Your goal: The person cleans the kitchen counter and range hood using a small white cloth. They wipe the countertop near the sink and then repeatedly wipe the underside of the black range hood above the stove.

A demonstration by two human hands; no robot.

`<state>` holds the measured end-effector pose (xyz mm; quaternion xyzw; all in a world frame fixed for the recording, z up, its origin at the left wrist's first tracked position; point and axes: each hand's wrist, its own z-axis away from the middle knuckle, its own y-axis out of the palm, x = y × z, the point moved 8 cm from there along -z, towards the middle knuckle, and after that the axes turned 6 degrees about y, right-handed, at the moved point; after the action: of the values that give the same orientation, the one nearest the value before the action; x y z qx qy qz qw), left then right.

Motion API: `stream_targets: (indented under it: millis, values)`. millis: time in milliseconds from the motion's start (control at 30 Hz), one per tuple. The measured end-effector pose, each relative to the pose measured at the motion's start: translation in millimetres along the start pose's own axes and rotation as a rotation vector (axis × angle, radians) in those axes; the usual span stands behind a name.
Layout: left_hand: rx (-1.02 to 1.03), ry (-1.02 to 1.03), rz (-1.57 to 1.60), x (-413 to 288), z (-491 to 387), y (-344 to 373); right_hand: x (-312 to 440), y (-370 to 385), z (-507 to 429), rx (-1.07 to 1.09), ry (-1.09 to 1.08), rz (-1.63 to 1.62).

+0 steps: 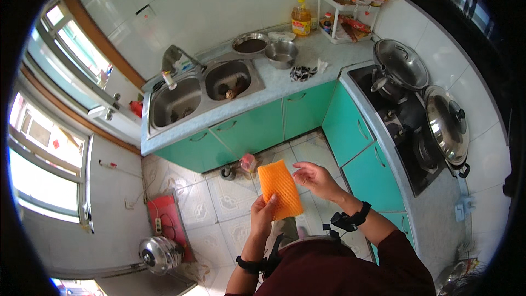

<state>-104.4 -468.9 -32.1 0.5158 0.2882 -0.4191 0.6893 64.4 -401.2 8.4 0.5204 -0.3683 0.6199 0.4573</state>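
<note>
An orange foam mesh fruit sleeve (281,191), pressed flat, is in front of my body above the tiled floor. My left hand (264,213) grips its lower left part, the thumb lying on the near face. To the right of the sleeve, my right hand (314,179) has its fingers apart and holds nothing; its fingertips are close to the sleeve's upper right edge. Whether they touch it I cannot tell. Black straps circle both wrists, and the right one carries a small black device (345,221).
A double sink (176,100) with dark scraps is set into the counter. Steel bowls (281,53), a patterned cloth (303,73) and an oil bottle (301,20) stand farther along. At right are a gas stove (394,123) and lidded pan (446,125). A steel pot (160,255) sits lower left.
</note>
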Motion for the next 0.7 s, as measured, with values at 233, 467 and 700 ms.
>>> stream_targets:
  millis: [233, 467, 700]
  values:
    - [0.008, 0.008, 0.005, -20, -115, -3, -5, -93, -105, -0.367, 0.024, 0.198]
    - [0.028, 0.04, -0.12, -52, -208, -17, 2, -184, -217, -0.637, -0.093, 0.427]
    - [-0.014, 0.045, -0.296, -67, -255, -28, -25, -280, -308, -0.795, 0.067, 0.711]
